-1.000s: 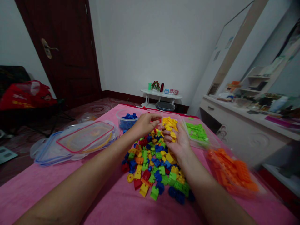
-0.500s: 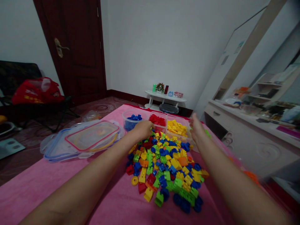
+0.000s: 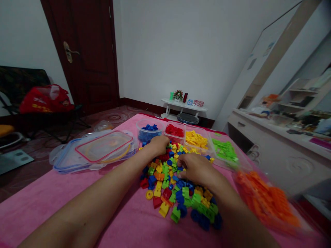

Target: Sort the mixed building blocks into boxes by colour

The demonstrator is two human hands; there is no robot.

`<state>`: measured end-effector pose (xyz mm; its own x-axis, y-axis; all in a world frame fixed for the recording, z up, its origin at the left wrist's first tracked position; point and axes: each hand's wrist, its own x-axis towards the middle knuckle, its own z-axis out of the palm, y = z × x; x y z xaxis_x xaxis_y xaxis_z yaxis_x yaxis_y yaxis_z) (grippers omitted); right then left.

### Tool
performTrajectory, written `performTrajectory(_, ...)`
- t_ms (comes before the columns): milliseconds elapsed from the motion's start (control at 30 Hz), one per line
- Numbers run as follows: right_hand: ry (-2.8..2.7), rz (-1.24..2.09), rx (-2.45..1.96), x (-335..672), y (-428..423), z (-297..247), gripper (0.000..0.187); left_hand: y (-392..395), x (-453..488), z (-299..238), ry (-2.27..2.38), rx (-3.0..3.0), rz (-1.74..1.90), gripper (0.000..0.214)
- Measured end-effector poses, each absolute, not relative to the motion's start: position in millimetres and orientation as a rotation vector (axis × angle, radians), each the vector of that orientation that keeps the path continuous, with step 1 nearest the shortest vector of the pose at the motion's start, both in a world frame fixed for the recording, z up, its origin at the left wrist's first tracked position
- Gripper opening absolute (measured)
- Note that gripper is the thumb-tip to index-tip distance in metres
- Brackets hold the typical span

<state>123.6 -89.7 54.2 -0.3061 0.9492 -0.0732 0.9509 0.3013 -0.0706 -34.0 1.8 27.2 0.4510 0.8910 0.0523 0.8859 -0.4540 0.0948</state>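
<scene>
A heap of mixed building blocks (image 3: 165,174) in yellow, blue, green, red and orange lies on the pink cloth. At its far left edge is my left hand (image 3: 159,144), fingers curled down and closed; whatever they hold is hidden. My right hand (image 3: 195,166) reaches over the middle of the heap, thumb and fingers apart around some blue blocks. Behind the heap stand clear tubs: one of blue blocks (image 3: 149,132), one of red blocks (image 3: 174,131), one of yellow blocks (image 3: 196,139) and one of green blocks (image 3: 225,150).
Orange blocks (image 3: 266,199) fill a clear tub at the right, beside my right forearm. Stacked lids (image 3: 103,148) lie at the left of the pink cloth (image 3: 124,220). Beyond are a white side table (image 3: 183,104) and a pale dresser (image 3: 271,151).
My right hand has come from beside the green tub, back and left onto the heap. The green and orange tubs now show more fully. My left hand stays near the same spot.
</scene>
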Motion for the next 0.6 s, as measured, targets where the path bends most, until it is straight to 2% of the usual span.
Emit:
performTrajectory(100,2.531,-0.058,1.819,121.9,-94.9,53.3,0.024,3.2,-36.9,29.7,1.572,2.633,0.180,0.036)
performTrajectory(233,2.548,-0.191,1.856,126.1,-93.4,55.4,0.024,8.4,-43.2,38.5,1.553,2.595,0.290,0.044)
performTrajectory(367,2.710,-0.256,1.984,134.8,-85.0,58.5,0.035,13.3,-44.0,41.2,1.530,2.555,0.422,0.040)
performTrajectory(467,2.802,-0.270,2.168,140.6,-77.8,56.9,0.043,14.2,-40.7,34.4,1.377,2.600,0.320,0.042)
performTrajectory(600,2.886,-0.318,2.203,144.5,-70.5,49.4,0.038,10.3,-36.6,25.8,1.137,2.742,0.189,0.045)
